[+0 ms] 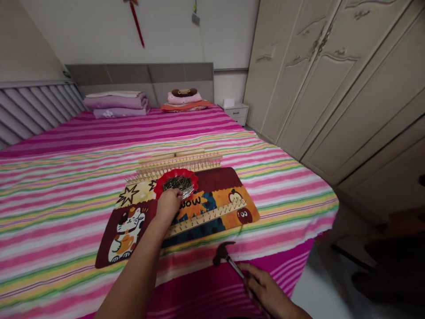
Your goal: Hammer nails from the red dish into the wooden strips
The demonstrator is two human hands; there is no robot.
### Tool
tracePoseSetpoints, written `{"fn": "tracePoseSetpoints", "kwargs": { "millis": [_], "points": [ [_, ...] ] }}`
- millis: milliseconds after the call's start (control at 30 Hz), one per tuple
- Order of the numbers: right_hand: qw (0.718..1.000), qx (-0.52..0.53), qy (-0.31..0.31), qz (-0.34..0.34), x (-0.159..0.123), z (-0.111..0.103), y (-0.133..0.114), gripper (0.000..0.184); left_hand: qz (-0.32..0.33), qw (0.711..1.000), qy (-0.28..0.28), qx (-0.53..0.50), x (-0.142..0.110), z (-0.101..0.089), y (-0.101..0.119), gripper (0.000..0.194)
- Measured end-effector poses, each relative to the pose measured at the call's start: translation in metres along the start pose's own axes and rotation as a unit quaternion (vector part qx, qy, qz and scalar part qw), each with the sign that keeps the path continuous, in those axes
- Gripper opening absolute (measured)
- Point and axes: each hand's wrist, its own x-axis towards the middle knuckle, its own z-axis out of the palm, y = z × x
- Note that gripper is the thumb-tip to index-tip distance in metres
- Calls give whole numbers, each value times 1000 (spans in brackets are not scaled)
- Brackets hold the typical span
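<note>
My left hand [170, 201] is at the near edge of a scalloped red bowl [159, 185], its fingers pinched together. Metal nails [181, 183] are heaped inside that bowl. Whatever the pinch holds is too small to make out. Lower right, my right hand [264, 288] is wrapped round the handle of a claw hammer [222, 254], whose head hangs over the bed's near side. A wooden strip [209, 215] studded with upright nails lies between the two hands on a cartoon-printed mat [108, 248]; my left forearm is close to its left end.
Several more nail-studded wooden strips [179, 164] lie behind the bowl on the striped bedspread [59, 199]. Folded bedding [117, 104] is stacked near the headboard [133, 76]. Wardrobes [299, 66] stand to the right, past the bed's edge.
</note>
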Motion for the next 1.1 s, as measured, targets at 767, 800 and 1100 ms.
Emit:
{"fn": "tracePoseSetpoints", "kwargs": {
  "millis": [767, 800, 1100],
  "points": [
    [1000, 10, -1, 4, 4, 1, 6, 51, -13, 931, 8, -364, 1, -10, -26, 23],
    [1000, 10, 0, 4, 4, 1, 6, 51, -20, 894, 7, -448, -6, -12, -27, 29],
    [1000, -13, 14, 22, 1, 2, -2, 56, -126, 735, -45, -665, -95, -25, -40, 38]
  ]
}}
